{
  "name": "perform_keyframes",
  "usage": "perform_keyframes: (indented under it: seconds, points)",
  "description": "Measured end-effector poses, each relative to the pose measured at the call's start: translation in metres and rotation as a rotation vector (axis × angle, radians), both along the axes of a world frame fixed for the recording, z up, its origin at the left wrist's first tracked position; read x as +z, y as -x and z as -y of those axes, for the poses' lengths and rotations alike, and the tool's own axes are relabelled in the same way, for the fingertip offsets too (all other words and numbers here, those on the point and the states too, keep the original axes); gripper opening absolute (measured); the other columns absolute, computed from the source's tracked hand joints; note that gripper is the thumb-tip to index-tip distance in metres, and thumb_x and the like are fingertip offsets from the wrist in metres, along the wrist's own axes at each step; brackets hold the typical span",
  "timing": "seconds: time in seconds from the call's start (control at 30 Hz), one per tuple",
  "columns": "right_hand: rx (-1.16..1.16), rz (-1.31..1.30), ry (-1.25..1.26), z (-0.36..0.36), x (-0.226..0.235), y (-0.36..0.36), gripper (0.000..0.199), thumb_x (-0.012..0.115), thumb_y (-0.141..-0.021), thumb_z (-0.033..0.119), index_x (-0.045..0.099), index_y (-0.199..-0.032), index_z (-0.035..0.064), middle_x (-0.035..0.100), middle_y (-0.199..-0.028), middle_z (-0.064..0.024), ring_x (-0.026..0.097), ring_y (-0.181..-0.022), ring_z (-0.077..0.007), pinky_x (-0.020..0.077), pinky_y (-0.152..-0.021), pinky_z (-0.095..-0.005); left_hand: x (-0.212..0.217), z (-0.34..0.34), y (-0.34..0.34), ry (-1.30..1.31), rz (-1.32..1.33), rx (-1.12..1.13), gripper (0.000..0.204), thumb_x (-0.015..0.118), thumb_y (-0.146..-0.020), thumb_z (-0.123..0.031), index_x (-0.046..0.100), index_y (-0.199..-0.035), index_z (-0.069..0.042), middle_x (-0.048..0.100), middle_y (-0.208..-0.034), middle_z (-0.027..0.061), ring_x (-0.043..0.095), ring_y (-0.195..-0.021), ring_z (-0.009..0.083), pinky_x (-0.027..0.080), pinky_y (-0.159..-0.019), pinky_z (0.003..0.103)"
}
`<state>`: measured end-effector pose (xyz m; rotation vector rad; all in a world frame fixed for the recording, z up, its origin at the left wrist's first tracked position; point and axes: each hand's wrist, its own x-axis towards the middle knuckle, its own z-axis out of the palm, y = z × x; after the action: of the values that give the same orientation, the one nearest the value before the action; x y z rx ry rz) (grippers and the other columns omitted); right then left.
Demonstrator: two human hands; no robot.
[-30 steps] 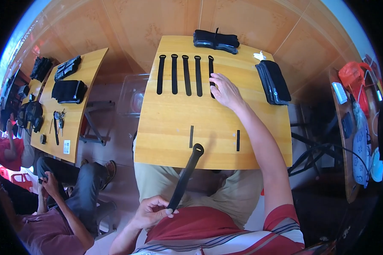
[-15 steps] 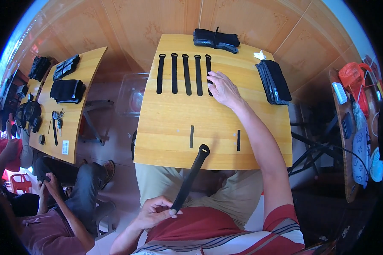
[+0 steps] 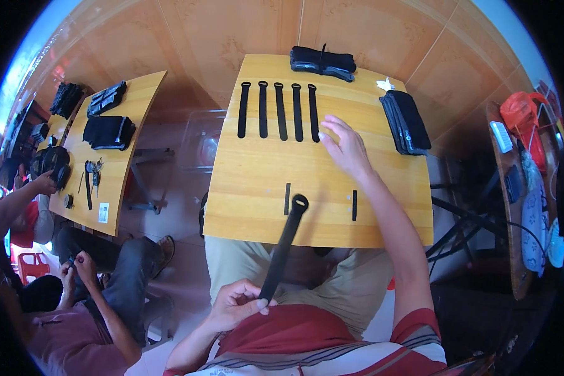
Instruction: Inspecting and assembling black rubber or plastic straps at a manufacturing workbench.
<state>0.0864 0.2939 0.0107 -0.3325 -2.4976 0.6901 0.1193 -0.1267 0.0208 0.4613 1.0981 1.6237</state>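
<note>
My left hand (image 3: 237, 306) pinches the lower end of a black strap (image 3: 282, 250). That strap slants up over the near table edge, its slotted, rounded end uppermost. Farther off on the wooden table (image 3: 257, 182), several matching black straps lie side by side, slotted ends away from me. Over the table just right of the rightmost strap (image 3: 314, 116) is my right hand (image 3: 348, 150), fingers apart and holding nothing. Two short dark strips sit nearer me on the tabletop, a left strip (image 3: 287, 198) and a right strip (image 3: 355, 205).
A tied black bundle (image 3: 323, 64) lies at the table's far edge, and a black stack (image 3: 405, 122) at its right. To the left, people sit by another table (image 3: 119, 163) with black bundles and keys. A board at right holds a red bag (image 3: 521, 111).
My right hand has drawn off the rightmost strap toward the right, its fingers now spread. The view has shifted slightly. My left hand still holds its strap.
</note>
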Motion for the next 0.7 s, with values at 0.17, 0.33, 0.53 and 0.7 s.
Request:
perform_keyframes:
  seconds: [0.17, 0.33, 0.53, 0.7]
  points:
    - [0.203, 0.049, 0.782, 0.11, 0.034, -0.079, 0.034, 0.063, -0.094, 0.011, 0.057, -0.125, -0.0007, 0.065, -0.115, -0.0075, 0.059, -0.108, -0.0106, 0.048, -0.092, -0.0279, 0.011, -0.024, -0.007, 0.048, -0.049, 0.144, 0.008, 0.061, -0.094, -0.001, 0.058, -0.101, 0.001, 0.07, -0.102, 0.0166, 0.065, -0.083, 0.0107, 0.056, -0.077, 0.027]
    - [0.309, -0.048, 1.125, 0.19, 0.038, -0.126, 0.049, 0.069, -0.09, 0.007, 0.046, -0.131, -0.0061, 0.067, -0.104, -0.012, 0.063, -0.093, -0.0119, 0.0523, -0.082, -0.0281, 0.018, -0.046, -0.017, 0.045, -0.143, 0.114, 0.009, 0.062, -0.094, -0.002, 0.057, -0.101, 0.0, 0.069, -0.103, 0.0141, 0.064, -0.081, 0.0106, 0.054, -0.074, 0.026]
    - [0.291, -0.074, 1.256, 0.18, 0.047, -0.135, 0.043, 0.07, -0.089, 0.008, 0.048, -0.124, -0.0067, 0.068, -0.094, -0.0087, 0.063, -0.087, -0.01, 0.0508, -0.076, -0.0243, 0.024, -0.05, -0.021, -0.102, -0.035, 0.062, 0.014, 0.061, -0.094, 0.0, 0.052, -0.105, -0.001, 0.068, -0.111, 0.0162, 0.065, -0.085, 0.0121, 0.055, -0.079, 0.029]
    - [0.358, -0.072, 1.399, 0.182, 0.044, -0.135, 0.04, 0.069, -0.09, 0.009, 0.05, -0.122, -0.0042, 0.068, -0.094, -0.0092, 0.063, -0.085, -0.0108, 0.0504, -0.074, -0.0244, 0.022, -0.048, -0.02, -0.185, 0.049, 0.005, 0.014, 0.06, -0.095, -0.003, 0.052, -0.106, -0.001, 0.066, -0.113, 0.0201, 0.067, -0.09, 0.0162, 0.057, -0.082, 0.031]
